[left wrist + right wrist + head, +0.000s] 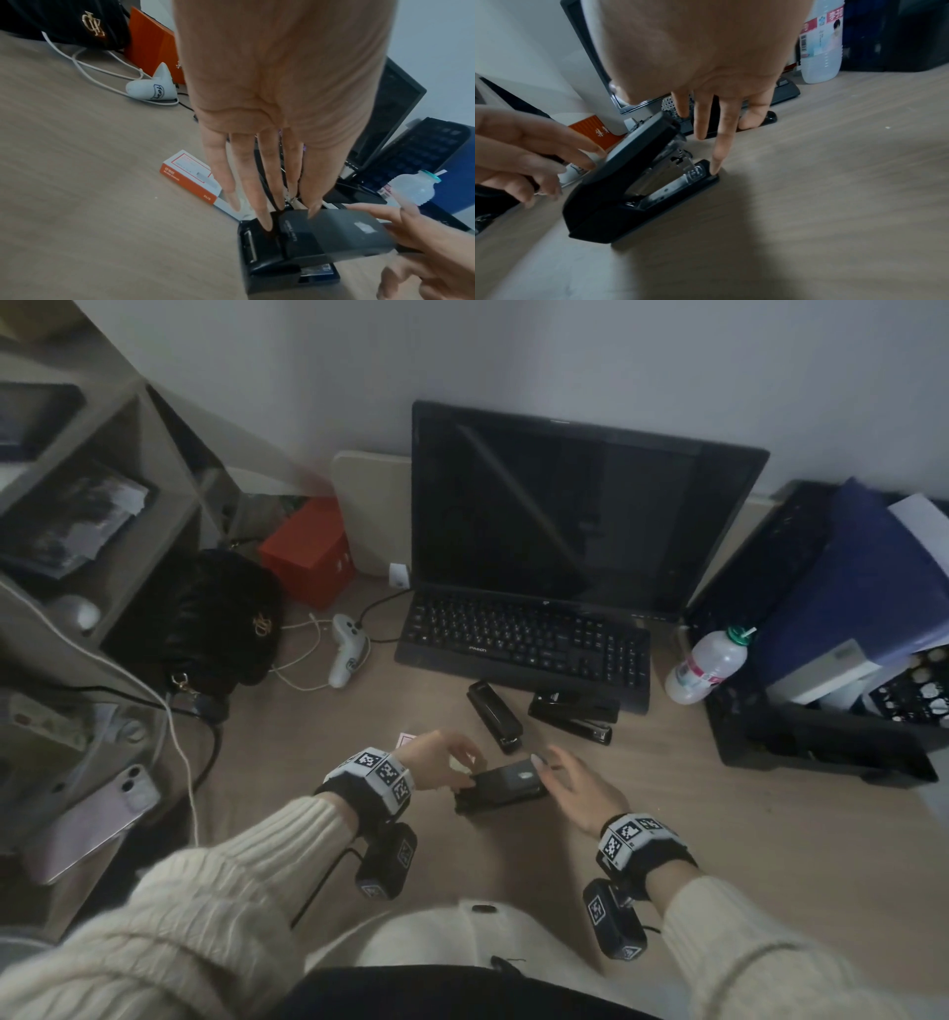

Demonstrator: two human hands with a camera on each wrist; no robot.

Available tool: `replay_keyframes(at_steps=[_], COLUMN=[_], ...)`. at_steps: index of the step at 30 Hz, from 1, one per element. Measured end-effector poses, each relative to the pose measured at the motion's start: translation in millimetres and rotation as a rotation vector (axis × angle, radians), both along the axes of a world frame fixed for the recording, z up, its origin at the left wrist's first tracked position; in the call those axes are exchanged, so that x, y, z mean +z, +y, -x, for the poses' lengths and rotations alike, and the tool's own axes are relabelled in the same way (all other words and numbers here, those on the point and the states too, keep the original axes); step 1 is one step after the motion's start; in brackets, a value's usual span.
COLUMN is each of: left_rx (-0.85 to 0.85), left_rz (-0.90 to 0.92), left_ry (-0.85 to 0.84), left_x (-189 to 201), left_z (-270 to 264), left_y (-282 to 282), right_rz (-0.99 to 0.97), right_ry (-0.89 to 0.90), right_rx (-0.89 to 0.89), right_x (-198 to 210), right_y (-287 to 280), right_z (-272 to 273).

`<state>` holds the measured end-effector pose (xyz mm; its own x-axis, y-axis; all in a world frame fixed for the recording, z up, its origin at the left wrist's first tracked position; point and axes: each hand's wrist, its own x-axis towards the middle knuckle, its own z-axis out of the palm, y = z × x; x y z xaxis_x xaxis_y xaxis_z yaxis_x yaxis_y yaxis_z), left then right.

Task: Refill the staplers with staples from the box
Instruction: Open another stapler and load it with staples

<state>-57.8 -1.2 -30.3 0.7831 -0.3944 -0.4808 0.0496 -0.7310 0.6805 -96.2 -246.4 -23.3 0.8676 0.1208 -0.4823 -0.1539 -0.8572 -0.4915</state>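
A black stapler (500, 785) (334, 233) (628, 182) lies on the wooden desk in front of me, its top cover raised off the base. My left hand (470, 770) (270, 209) touches its rear end and cover with straight fingers. My right hand (544, 767) (706, 142) is spread over the front end, and one fingertip (714, 170) touches the tip of the base. The orange and white staple box (190, 172) (405, 741) lies just behind my left hand, its tray slid partly out. Another black stapler (494, 715) and further ones (577, 716) lie before the keyboard.
Keyboard (524, 649) and dark monitor (565, 505) stand behind the staplers. A plastic bottle (708, 665) and a black tray with folders (821, 737) are at the right. A black handbag (205, 618), white controller (346, 654), cables, red box (310, 552) and phone (97, 819) are at the left.
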Motion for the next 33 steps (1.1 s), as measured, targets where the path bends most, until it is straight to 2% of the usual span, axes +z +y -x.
replay_keyframes(at_steps=[8,12,19,22,26,33], left_rx=[0.165,0.181,0.230,0.146,-0.012,-0.045], left_rz=[-0.080,-0.143,-0.266,-0.377,-0.588,-0.675], left_ry=[0.030,0.023,-0.057,-0.095,-0.181,-0.224], left_x=[-15,-16,-22,-23,-26,-35], left_z=[1,-4,-14,-18,-19,-16], left_y=[25,32,32,32,28,25], right_rz=[-0.008,0.009,0.032,0.025,-0.084,-0.077], right_ry=[0.082,0.135,0.102,0.066,0.069,0.073], right_rx=[-0.107,-0.119,-0.070,-0.087,-0.181,-0.209], right_x=[-30,-39,-30,-17,-5,-7], right_y=[5,4,1,1,0,-6], right_z=[-16,-20,-25,-20,-15,-16])
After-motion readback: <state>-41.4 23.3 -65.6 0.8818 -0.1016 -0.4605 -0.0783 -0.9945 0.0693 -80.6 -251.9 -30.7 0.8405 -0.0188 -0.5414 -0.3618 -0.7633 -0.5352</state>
